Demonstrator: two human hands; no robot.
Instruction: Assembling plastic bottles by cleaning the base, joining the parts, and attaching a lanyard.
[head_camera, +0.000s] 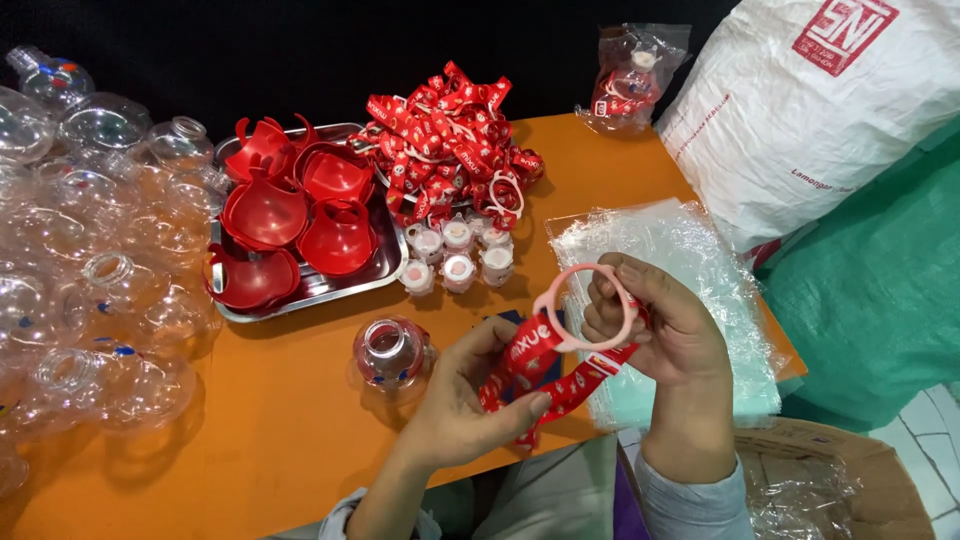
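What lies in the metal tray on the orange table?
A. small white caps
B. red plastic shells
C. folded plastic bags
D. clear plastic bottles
B: the metal tray holds red plastic shells; the clear bottles lie to its left and the small white caps stand on the table to its right.

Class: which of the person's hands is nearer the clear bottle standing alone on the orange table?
Left. The left hand is just right of the bottle; the right hand is farther right, holding the pink ring.
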